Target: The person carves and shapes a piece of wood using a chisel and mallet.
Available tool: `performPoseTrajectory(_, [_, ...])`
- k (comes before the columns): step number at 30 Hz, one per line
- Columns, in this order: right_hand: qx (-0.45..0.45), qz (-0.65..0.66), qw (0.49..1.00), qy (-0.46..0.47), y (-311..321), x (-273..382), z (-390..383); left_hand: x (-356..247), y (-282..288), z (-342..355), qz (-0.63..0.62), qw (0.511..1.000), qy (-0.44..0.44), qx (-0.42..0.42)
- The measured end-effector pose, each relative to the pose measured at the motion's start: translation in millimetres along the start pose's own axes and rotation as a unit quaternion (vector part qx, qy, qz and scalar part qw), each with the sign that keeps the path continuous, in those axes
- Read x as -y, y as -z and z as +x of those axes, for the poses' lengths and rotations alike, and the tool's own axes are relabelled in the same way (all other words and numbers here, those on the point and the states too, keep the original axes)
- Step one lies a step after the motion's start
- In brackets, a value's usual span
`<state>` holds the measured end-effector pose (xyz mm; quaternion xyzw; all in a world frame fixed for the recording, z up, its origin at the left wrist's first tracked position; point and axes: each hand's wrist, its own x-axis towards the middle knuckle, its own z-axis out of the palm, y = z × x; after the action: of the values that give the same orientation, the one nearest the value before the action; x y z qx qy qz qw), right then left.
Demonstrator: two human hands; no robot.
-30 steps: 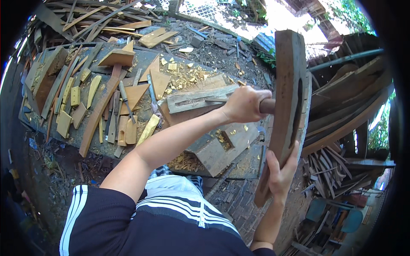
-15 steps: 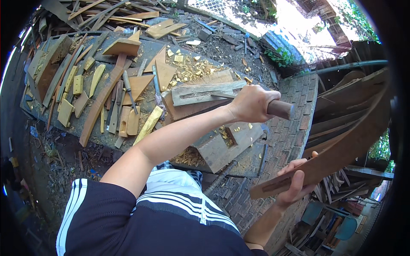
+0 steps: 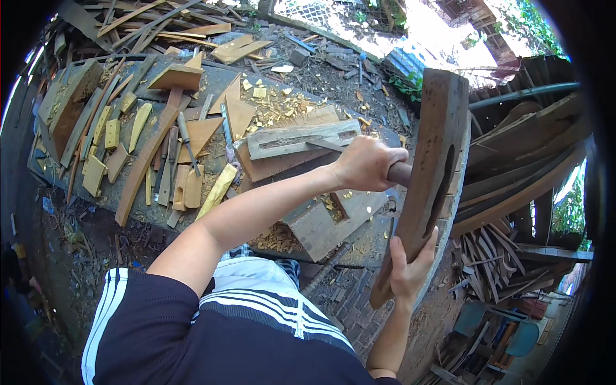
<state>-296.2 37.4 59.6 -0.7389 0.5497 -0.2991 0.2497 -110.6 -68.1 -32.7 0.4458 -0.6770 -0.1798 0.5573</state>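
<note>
My left hand (image 3: 366,163) is closed around a chisel with a thick round wooden handle (image 3: 399,173). Its dark blade (image 3: 325,145) points left over a pale grey slotted wood block (image 3: 276,144). My right hand (image 3: 412,268) grips the lower end of a long brown wooden piece (image 3: 428,151) with a narrow slot in its side, held upright. The handle's end meets this piece's left edge in the picture; whether they touch, I cannot tell. Under the grey block lies a wide brown board (image 3: 250,168). Closer to me sits a thick block with a square hole (image 3: 314,234).
The worn bench (image 3: 218,70) carries scattered wood chips (image 3: 289,106), another chisel (image 3: 186,138), a long curved board (image 3: 151,151) and several offcuts. A brick surface (image 3: 356,314) lies right of the bench. Stacked planks (image 3: 513,173) stand at the far right.
The brown wooden piece has swung left and turned upright, reaching the chisel handle's end in the picture. My right hand has moved slightly left with it; my left hand keeps its hold.
</note>
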Motion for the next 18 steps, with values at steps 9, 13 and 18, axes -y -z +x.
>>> performPoseTrajectory(9, [0.033,0.028,0.997,-0.063,-59.7,-64.9,43.4,-0.7,21.5,-8.4,-0.012,1.000,-0.024,-0.013])
performPoseTrajectory(13, [0.110,-0.115,0.985,-0.062,-103.9,-85.4,50.8,2.6,34.5,-12.8,-0.069,0.993,-0.033,-0.086])
performPoseTrajectory(18, [0.117,-0.109,0.985,-0.068,-130.9,-96.3,46.4,9.2,52.2,-20.5,-0.076,0.941,-0.034,-0.328])
